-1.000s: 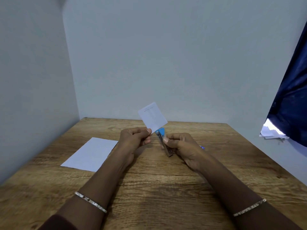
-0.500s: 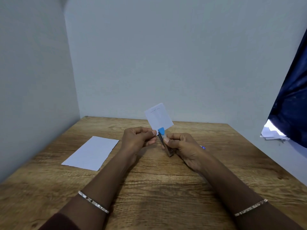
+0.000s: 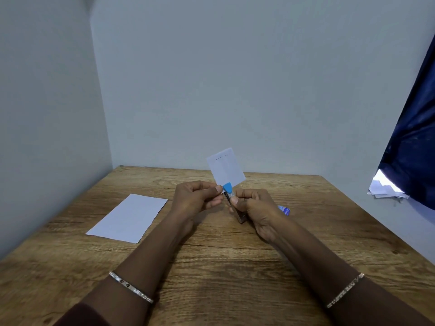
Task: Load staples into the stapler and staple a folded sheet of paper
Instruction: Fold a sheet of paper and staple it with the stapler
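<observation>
My left hand (image 3: 197,198) pinches the lower corner of a small folded white paper (image 3: 226,167), which stands upright above the hands; a row of staples shows near its top edge. My right hand (image 3: 255,208) grips a small stapler (image 3: 231,198) with a blue tip and metal body, tilted upward. The stapler's blue tip sits over the paper's bottom edge, right beside my left thumb. Both hands hover over the middle of the wooden table (image 3: 223,267).
A white sheet of paper (image 3: 128,217) lies flat on the table to the left. A small blue staple box (image 3: 284,210) peeks out behind my right hand. Walls close the table at left and back. A dark blue cloth (image 3: 414,142) and crumpled papers (image 3: 386,189) sit at right.
The folded paper has shifted right and turned more upright, and its lower edge has gone into the stapler's blue tip. Both hands have drawn closer together.
</observation>
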